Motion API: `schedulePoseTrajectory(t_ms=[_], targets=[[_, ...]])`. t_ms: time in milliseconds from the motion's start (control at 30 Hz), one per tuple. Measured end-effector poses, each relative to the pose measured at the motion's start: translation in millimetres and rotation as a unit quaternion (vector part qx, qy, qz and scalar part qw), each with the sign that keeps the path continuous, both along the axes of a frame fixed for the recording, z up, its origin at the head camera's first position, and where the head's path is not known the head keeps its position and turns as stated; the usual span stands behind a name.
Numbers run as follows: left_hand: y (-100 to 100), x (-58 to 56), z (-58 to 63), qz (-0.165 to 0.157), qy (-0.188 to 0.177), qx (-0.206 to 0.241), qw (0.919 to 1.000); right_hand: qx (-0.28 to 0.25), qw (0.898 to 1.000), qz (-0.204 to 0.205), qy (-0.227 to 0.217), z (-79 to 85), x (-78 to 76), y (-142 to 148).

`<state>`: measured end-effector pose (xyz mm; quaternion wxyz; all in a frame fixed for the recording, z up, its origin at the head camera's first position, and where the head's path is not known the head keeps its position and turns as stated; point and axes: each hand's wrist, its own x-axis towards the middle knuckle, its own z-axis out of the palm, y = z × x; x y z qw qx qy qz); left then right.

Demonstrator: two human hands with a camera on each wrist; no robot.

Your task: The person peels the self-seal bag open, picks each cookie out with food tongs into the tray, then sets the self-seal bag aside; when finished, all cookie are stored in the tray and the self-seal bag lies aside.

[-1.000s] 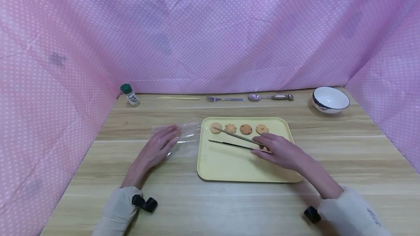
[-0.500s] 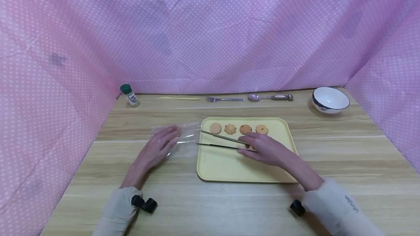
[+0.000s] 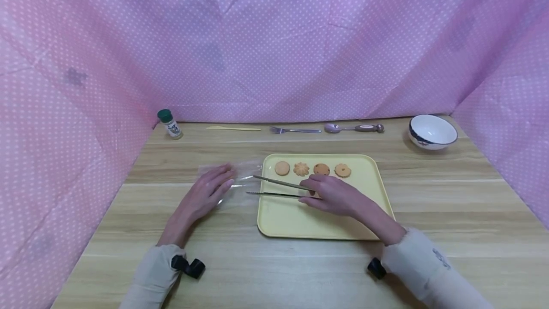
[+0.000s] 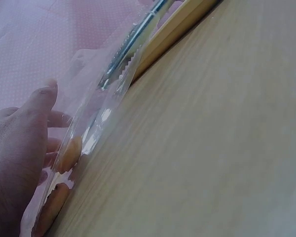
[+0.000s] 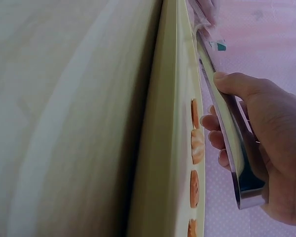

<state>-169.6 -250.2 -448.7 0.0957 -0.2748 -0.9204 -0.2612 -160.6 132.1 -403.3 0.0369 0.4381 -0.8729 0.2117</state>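
Observation:
My left hand (image 3: pixel 209 187) rests over a clear plastic bag (image 3: pixel 249 169) on the table, left of the tray. Two cookies (image 4: pixel 70 154) show inside the bag in the left wrist view, beside the fingers. Metal tongs (image 3: pixel 279 181) are gripped by my right hand (image 3: pixel 332 197), thumb on one arm and fingers on the other. Their arms stand apart with nothing between the tips, which overlap the bag's right end. Below the tongs lies a yellow tray (image 3: pixel 291 221), with several cookies (image 3: pixel 301 169) in a row along its far side; my right hand partly covers one.
Along the table's back are a green-capped shaker (image 3: pixel 170 125), a pale knife (image 3: pixel 233 128), a fork (image 3: pixel 296 130) and a spoon (image 3: pixel 353 128). A white bowl (image 3: pixel 432 131) stands at the back right. Pink dotted cloth (image 3: pixel 274 51) hangs behind and at the sides.
My right hand has moved left with the tongs, from over the cookies to where their tips pass the tray's left edge onto the bag. The left hand has stayed in place.

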Motion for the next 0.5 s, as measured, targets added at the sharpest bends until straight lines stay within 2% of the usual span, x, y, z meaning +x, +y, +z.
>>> schedulePoseTrajectory(t_ms=[500], targets=[[0, 0.5, 1.5, -0.001, -0.005, 0.003, 1.0000, 0.011, 1.000, 0.011, -0.012, 3.8, -10.2, -26]])
